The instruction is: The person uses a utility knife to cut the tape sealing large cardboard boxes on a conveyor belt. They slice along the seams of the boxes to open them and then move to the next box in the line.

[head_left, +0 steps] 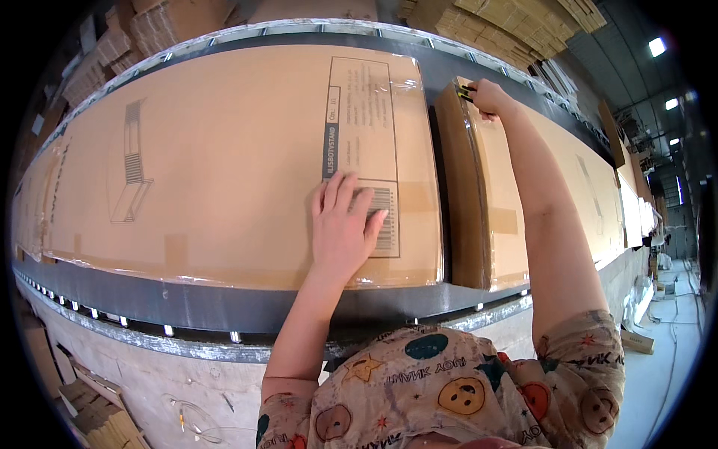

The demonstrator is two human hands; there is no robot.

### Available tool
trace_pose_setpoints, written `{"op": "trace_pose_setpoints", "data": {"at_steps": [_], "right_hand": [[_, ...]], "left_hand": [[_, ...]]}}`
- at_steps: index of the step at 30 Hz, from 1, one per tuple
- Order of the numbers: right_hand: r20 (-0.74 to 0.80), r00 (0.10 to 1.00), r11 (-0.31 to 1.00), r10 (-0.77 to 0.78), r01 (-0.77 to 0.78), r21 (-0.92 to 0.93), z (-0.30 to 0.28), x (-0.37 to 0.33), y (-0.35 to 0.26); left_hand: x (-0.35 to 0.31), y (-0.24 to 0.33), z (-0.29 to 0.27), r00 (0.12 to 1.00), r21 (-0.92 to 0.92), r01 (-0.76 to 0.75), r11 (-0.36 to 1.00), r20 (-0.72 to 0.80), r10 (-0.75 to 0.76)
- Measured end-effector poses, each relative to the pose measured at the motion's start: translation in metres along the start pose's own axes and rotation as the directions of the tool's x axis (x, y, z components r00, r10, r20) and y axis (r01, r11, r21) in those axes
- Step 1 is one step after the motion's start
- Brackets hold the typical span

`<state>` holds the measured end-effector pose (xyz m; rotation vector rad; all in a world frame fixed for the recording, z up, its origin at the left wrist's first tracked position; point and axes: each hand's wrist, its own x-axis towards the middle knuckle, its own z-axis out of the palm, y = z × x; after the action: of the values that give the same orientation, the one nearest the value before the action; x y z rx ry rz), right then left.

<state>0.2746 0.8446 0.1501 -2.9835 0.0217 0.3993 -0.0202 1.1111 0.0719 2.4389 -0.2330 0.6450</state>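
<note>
A large flat cardboard box [247, 165] lies on a dark conveyor belt [247, 307] in front of me. It carries a printed line drawing, a label panel with a barcode, and clear tape on its right end. My left hand [344, 224] rests on its top beside the barcode, fingers stretched out and empty. Across a narrow gap to the right lies a second taped cardboard box [508, 179]. At its far left corner my right hand [491, 99] is closed round a small black and yellow tool [467, 93], apparently a utility knife; its tip is hard to make out.
Metal side rails with rollers [168, 329] run along both edges of the belt. Stacks of flat cardboard [516, 30] stand beyond the far rail. Below the near side is a pale floor [194, 389] with a loose cord and cardboard pieces. A long hall stretches away at right.
</note>
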Motion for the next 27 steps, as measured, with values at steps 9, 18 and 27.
{"op": "trace_pose_setpoints", "data": {"at_steps": [9, 18, 27], "right_hand": [[0.344, 0.932, 0.965, 0.116, -0.024, -0.261, -0.006, -0.096, -0.004], [0.355, 0.93, 0.974, 0.094, -0.012, -0.228, 0.039, -0.328, 0.02], [-0.14, 0.99, 0.969, 0.0, -0.035, -0.246, 0.133, -0.442, 0.061]], "left_hand": [[-0.005, -0.009, 0.01, 0.999, 0.007, 0.0, 1.0, -0.037, 0.0], [0.007, 0.01, 0.029, 0.995, 0.038, -0.061, 0.997, 0.082, 0.058], [0.011, 0.124, 0.135, 0.644, -0.373, -0.637, 0.675, 0.223, 0.731]]}}
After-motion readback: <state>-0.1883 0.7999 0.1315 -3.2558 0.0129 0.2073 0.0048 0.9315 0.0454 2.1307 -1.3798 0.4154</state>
